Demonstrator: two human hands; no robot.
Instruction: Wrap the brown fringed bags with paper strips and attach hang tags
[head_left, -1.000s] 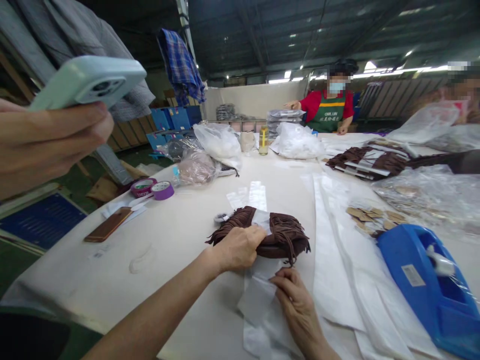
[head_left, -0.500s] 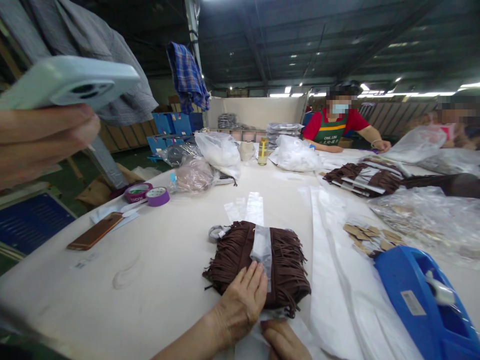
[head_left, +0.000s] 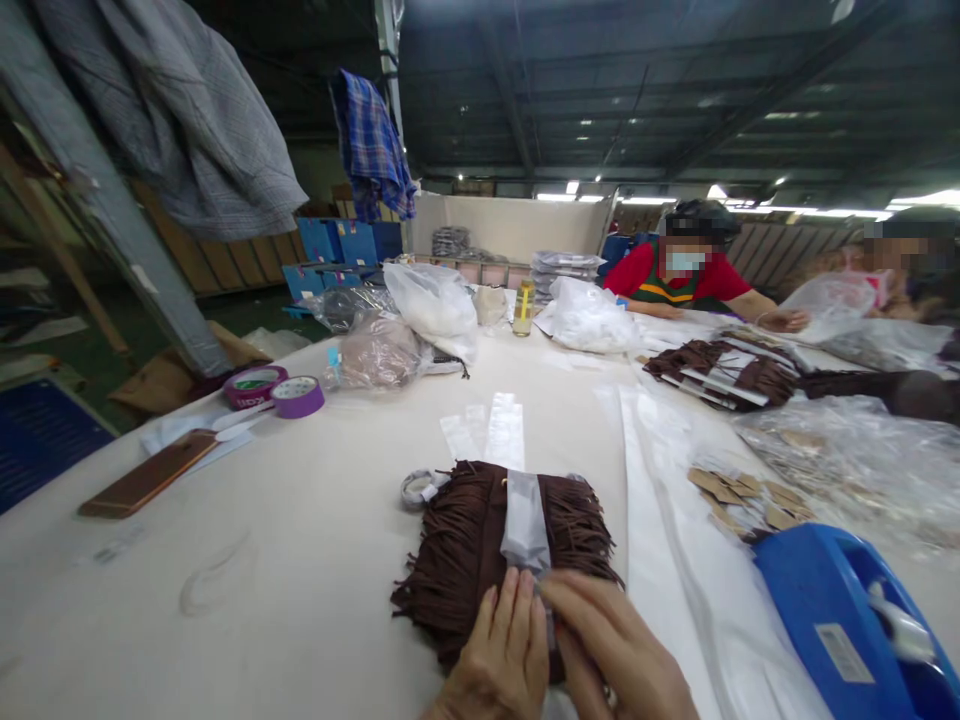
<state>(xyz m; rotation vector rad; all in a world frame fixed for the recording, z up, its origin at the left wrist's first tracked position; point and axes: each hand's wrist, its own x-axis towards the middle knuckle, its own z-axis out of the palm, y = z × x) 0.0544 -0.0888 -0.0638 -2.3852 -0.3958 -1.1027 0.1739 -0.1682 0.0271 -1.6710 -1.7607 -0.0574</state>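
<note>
1. The brown fringed bundle [head_left: 461, 560] lies on the surface [head_left: 315, 560], right in front of the person. Most of it sits just past the hands, and its near edge is partly hidden by them.
2. A clear strip [head_left: 523, 515] goes over the bundle. Its long way runs from the far edge toward the person, while the fringe hangs out to both sides.
3. The left hand [head_left: 499, 640] rests on the near part of the bundle, by the strip. Its fingers are straight, flat and close together, and it looks like it grips nothing.
4. The right hand [head_left: 619, 640] is just beside it, with bent fingers reaching to the strip's near end. I cannot tell if it pinches the strip. Both hands are about as near.
5. Counting: one bundle by the hands, two purple rolls [head_left: 298, 403], one small gray ring [head_left: 422, 490], one flat brown phone-like thing [head_left: 148, 473], one blue tape holder [head_left: 817, 600] and one yellow bottle [head_left: 523, 308].
6. The brown cardboard bits [head_left: 720, 488] and far fringed pile [head_left: 705, 362] are too jumbled to count. Two other people [head_left: 675, 285] are across and to the right.
</note>
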